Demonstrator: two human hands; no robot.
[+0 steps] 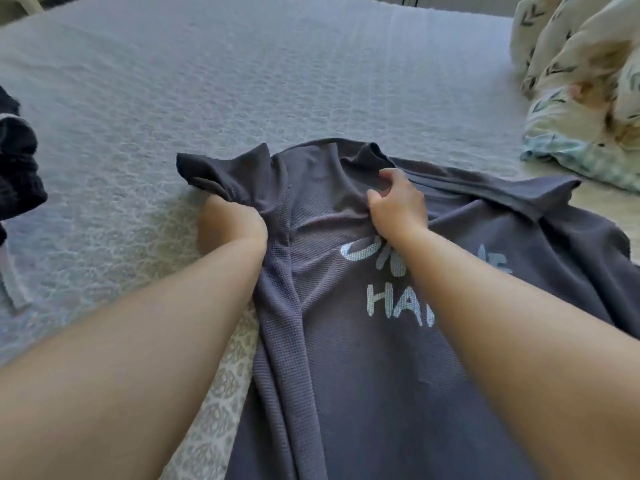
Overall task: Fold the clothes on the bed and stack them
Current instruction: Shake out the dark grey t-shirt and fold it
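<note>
- Your left hand (pixel 230 223) is gripping the grey shirt (pixel 346 375) by its sleeve.
- Your right hand (pixel 396 202) is pinching the shirt's collar.
- The shirt is lying on the bed (pixel 207 81).

Grey T-shirt (pixel 346 358) spread on bed (pixel 242 81), pale lettering up, partly hidden by right forearm. Left hand (pixel 230 225) grips bunched cloth at shirt's left shoulder, sleeve sticking up beyond it. Right hand (pixel 396 202) pinches fabric just below collar, fingers curled. Dark garment (pixel 17 168) at bed's left edge. Leaf-print bedding (pixel 581 81) heaped at far right corner
</note>
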